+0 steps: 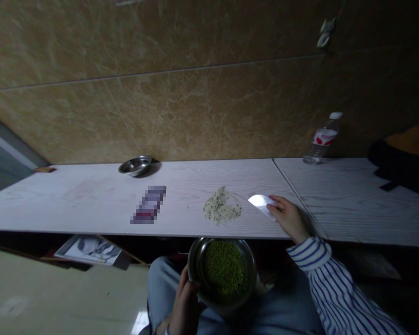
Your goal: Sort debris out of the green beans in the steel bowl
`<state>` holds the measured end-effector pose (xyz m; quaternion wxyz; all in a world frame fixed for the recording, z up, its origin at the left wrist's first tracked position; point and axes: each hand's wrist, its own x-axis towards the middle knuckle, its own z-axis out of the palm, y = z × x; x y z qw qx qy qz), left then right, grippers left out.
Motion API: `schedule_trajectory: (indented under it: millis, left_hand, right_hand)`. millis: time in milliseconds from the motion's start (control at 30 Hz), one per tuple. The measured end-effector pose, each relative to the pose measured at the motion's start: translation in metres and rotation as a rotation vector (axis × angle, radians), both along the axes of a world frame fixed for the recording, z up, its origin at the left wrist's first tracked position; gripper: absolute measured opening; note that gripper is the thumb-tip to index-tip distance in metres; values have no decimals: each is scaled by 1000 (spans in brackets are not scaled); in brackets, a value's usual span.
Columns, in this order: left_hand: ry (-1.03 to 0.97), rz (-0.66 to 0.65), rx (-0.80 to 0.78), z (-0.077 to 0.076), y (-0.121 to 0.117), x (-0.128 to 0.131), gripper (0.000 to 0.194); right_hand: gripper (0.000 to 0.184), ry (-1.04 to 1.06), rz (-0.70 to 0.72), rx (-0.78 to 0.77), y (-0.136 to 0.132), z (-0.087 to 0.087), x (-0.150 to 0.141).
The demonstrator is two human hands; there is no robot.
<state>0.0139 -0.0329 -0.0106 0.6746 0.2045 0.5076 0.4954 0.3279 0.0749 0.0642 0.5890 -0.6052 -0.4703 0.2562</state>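
Observation:
My left hand [186, 298] grips the left rim of a steel bowl [250, 274], which sits between my knees just below the table edge. Small green beans [225, 267], apparently mung beans, lie in the bowl. My right hand [289, 215] is closed on a flat, shiny white piece with a curved edge [260, 202], held at the tabletop. Left of that piece, a loose pile of whitish grains [221, 211], possibly rice, mixed with darker green beans spreads on the table. The piece and the pile are apart.
The pale wood-grain table [188, 181] runs along a tiled wall. A small metal bowl [135, 166] tilts near the wall. A pixelated flat object [149, 204] lies left of the pile. A water bottle [321, 139] and dark cloth [401, 163] are at right. An open drawer [87, 251] juts out below.

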Motion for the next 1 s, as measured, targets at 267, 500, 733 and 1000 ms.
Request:
schedule_trajectory:
  millis: [267,500,733,1000]
  left_hand:
    - [-187,57,-3,-8,6,16,67]
    - [-214,112,-36,0,3,23,67]
    - [-220,61,-46,-8,4,17,74]
    - [-194,80,-55,11,0,22,70]
  right_hand:
    - [28,-75,28,-50,35,-10,-8]
    - [27,-100,130,-100,27,-9,-34]
    - [26,-59,220,-162,19,1,-55]
    - [27,-37,261,-213,11,10,-65]
